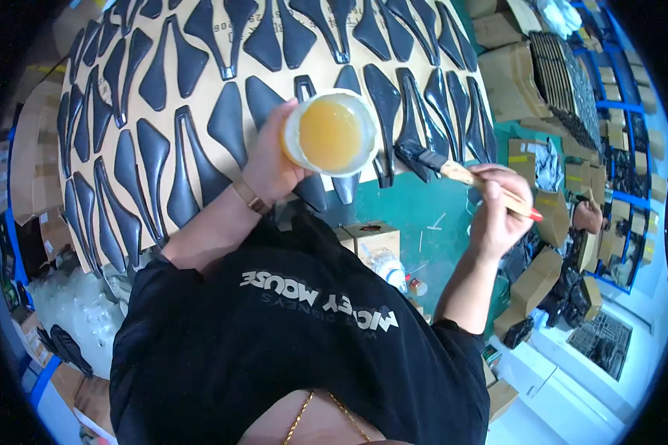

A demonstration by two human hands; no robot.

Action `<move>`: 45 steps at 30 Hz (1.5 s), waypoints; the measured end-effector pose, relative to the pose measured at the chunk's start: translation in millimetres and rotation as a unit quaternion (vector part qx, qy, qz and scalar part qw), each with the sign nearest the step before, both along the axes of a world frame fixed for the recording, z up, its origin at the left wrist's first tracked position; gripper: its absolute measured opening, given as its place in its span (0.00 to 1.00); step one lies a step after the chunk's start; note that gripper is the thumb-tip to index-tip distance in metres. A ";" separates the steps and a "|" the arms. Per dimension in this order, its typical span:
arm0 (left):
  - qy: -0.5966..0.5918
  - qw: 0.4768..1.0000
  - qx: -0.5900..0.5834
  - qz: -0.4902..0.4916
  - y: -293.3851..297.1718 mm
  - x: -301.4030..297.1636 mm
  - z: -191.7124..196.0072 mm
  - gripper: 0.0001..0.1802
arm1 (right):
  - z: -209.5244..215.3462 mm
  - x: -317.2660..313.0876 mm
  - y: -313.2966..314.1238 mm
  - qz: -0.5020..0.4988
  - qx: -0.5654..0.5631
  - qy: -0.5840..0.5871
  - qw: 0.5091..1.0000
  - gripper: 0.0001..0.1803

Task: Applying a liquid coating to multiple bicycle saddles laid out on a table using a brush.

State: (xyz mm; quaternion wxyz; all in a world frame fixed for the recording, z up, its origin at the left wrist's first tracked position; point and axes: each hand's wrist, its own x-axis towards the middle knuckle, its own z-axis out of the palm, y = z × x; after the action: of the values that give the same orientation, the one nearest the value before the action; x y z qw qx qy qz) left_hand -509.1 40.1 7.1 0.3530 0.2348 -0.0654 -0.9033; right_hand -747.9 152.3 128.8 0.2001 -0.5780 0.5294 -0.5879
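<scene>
My left hand (pixel 271 159) is wrapped round a whitish cup (pixel 365 148) with cloudy amber liquid (pixel 330 135) in it, held up over the board's near edge. In my right hand (pixel 501 211) is a paintbrush (pixel 460 175), gripped by its wooden handle with a red tip. Its dark bristles point left and rest at or just over the near end of a black forked piece (pixel 416 111); contact is hard to tell. This piece and its neighbour look glossier than many others. Rows of similar black tapering pieces (pixel 226 122) cover the cardboard (pixel 200 111); the cup hides some.
Below the board, a small cardboard box (pixel 375 241) and a clear plastic bag (pixel 384 265) sit by the green floor (pixel 434 208). Stacked flat cartons (pixel 564 81), open boxes (pixel 538 278) and blue shelving (pixel 623 193) stand on the right. Bubble wrap (pixel 78 308) lies at the left.
</scene>
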 end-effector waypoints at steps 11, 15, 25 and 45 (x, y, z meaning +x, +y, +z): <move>0.012 1.000 0.001 0.014 6.4 -10.9 5.9 0.23 | 9.0 21.0 -57.6 0.079 0.021 -0.097 0.992 0.05; 0.033 0.998 0.035 0.028 2.8 -7.1 -3.6 0.24 | -16.3 -3.5 -86.1 0.027 0.070 -0.266 0.961 0.08; 0.051 0.994 0.046 0.090 11.1 11.1 -3.1 0.23 | -102.3 -36.9 -125.6 0.160 0.219 0.056 0.961 0.05; 0.109 0.983 -0.018 0.147 17.4 15.7 0.8 0.24 | -87.8 -6.9 -136.3 0.217 0.007 0.239 0.946 0.04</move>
State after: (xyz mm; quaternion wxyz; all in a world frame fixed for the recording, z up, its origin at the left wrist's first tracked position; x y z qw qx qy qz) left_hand -493.4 57.5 7.9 0.4910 0.1355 -0.0072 -0.8605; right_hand -754.9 16.0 41.0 0.1945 -0.8012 0.4277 -0.3706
